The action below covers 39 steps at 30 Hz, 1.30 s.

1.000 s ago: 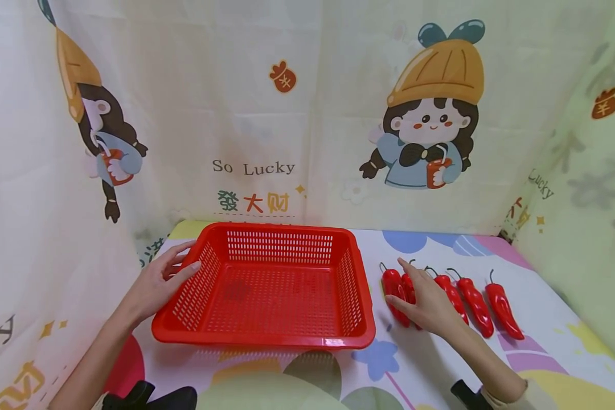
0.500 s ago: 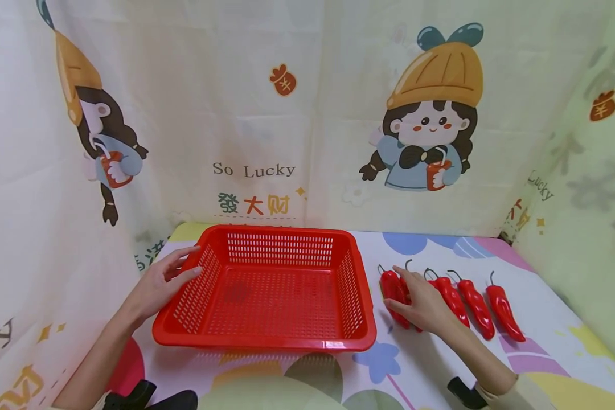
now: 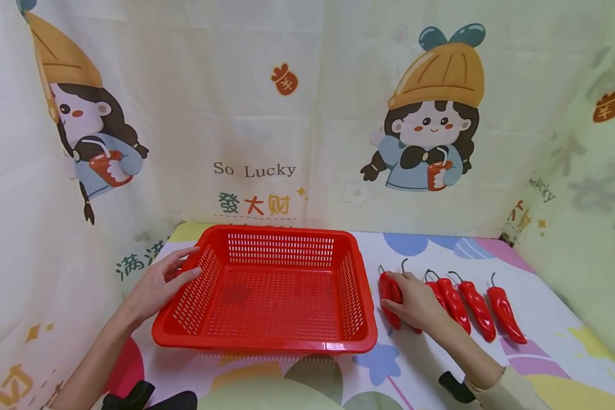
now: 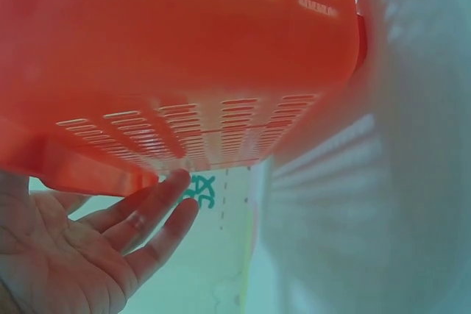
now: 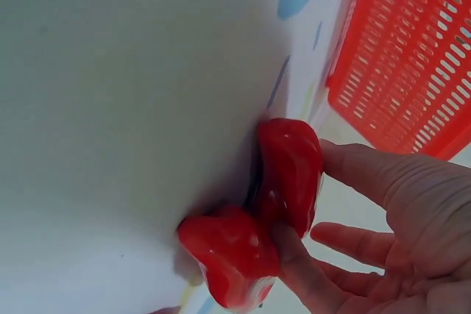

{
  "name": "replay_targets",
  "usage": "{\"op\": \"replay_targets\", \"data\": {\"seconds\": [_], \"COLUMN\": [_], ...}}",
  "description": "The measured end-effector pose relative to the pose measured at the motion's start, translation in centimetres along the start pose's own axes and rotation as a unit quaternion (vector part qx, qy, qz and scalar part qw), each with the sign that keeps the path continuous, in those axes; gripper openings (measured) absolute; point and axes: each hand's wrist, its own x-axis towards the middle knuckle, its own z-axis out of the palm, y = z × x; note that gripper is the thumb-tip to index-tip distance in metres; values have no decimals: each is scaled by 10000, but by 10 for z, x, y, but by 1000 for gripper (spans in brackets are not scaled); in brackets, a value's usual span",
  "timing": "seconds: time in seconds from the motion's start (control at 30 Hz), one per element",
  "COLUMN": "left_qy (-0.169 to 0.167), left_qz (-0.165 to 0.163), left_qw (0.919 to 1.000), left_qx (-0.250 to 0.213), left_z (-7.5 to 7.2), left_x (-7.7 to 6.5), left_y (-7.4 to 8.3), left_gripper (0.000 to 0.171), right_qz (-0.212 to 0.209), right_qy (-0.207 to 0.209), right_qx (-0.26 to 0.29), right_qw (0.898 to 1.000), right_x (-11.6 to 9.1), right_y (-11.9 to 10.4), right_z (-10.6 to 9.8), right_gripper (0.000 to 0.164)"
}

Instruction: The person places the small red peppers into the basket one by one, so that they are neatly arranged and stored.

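A red plastic basket (image 3: 263, 344) with slotted walls stands at the middle of the table, nothing inside it. My left hand (image 3: 156, 285) holds its left rim, thumb over the top and fingers along the outside; the left wrist view has these fingers (image 4: 151, 215) beneath the rim. To the right of the basket, my right hand (image 3: 421, 304) pinches the leftmost red chili pepper (image 3: 388, 293) between thumb and fingers. In the right wrist view one fingertip sits between that pepper (image 5: 291, 170) and a second chili pepper (image 5: 232, 255), which the hand mostly hides from above.
Farther right, several more red chili peppers (image 3: 475, 312) lie in a row, curved stems pointing away from me. A patterned cloth (image 3: 543, 347) covers the table. Printed curtains (image 3: 333, 114) enclose it at the back and both sides.
My right hand has come down and its thumb and fingers have closed on the leftmost pepper, which has shifted slightly. The left hand and basket have stayed in place.
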Motion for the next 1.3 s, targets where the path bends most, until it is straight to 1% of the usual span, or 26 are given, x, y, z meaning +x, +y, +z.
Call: {"op": "replay_targets", "data": {"seconds": [0.1, 0.33, 0.43, 0.7, 0.77, 0.93, 1.3], "left_qy": [-38, -46, -40, -83, -78, -80, -105], "left_qz": [-2, -152, -150, -181, -145, -4, 51], "left_qw": [10000, 9998, 9998, 9997, 9997, 9998, 9997], "left_qx": [5, 92, 122, -153, -171, -166, -199], "left_z": [1, 3, 4, 5, 5, 5, 5], "left_x": [0, -1, -1, -1, -1, -2, 0], "left_y": [-1, -2, -2, -3, -4, -4, -3], "left_gripper": [68, 70, 69, 66, 65, 63, 63], "right_qz": [12, 68, 92, 78, 90, 106, 290], "right_qy": [-73, -228, -212, -86, -53, 13, 236], "right_qx": [-61, -85, -66, 62, 96, 195, 514], "right_qw": [10000, 9997, 9997, 9999, 9999, 9998, 9980], "right_x": [2, 6, 6, 2, 0, -2, -4], "right_y": [-2, -4, -4, -2, -2, -7, -18], "right_z": [0, 2, 2, 3, 2, -7, -30], "right_gripper": [63, 61, 62, 59, 60, 62, 68]}}
